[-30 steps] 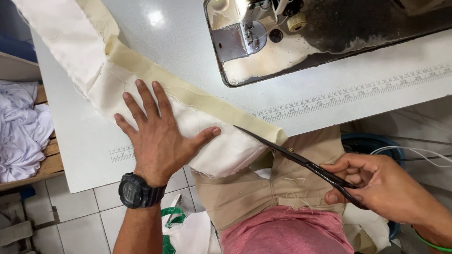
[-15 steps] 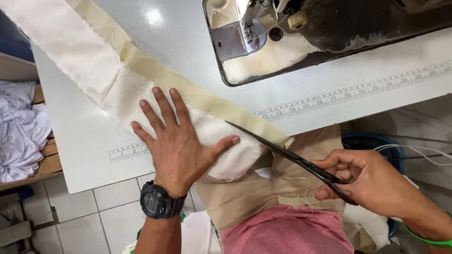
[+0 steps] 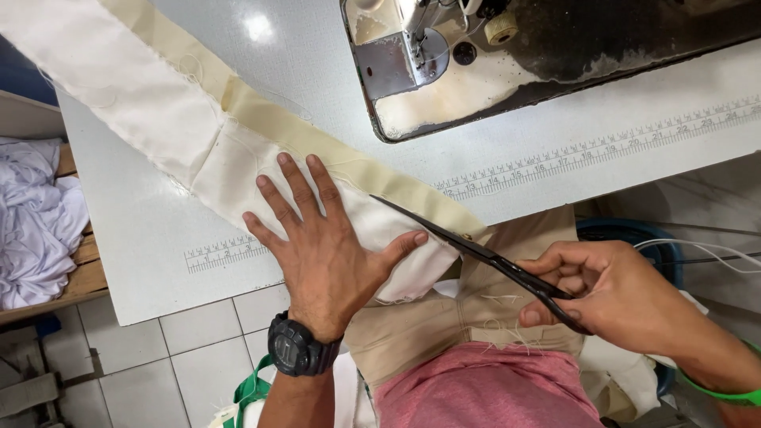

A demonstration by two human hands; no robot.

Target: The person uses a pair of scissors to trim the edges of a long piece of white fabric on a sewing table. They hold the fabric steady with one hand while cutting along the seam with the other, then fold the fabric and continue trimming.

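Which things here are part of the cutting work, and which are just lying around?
In use:
- left hand, flat on the cream fabric strip
- right hand, holding the black scissors, blades at the strip's edge
- white table under the strip

Lying about:
- sewing machine, untouched
- pile of white cloth on the wooden shelf
- blue bin by the tiled floor

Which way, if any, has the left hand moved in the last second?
Yes: the left hand slid right along the table's ruler strip, toward the scissors.
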